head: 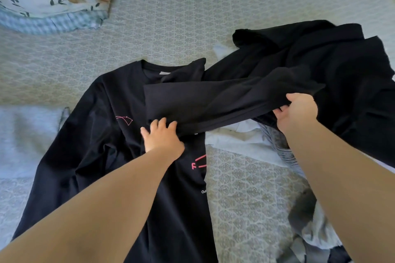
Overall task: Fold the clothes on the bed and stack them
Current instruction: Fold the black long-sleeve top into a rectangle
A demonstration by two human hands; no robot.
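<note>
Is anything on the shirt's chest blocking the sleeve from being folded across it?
Nothing visible. The right hand grips the sleeve already lying across the black shirt, and the left hand rests at its lower edge. The other dark clothes lie off to the right.

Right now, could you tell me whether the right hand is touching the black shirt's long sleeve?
Touching: the head view shows the right hand gripping the black long sleeve.

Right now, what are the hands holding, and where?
The right hand grips the black shirt by its sleeve, folded across the chest. The left hand presses flat on the shirt, holding nothing.
</note>
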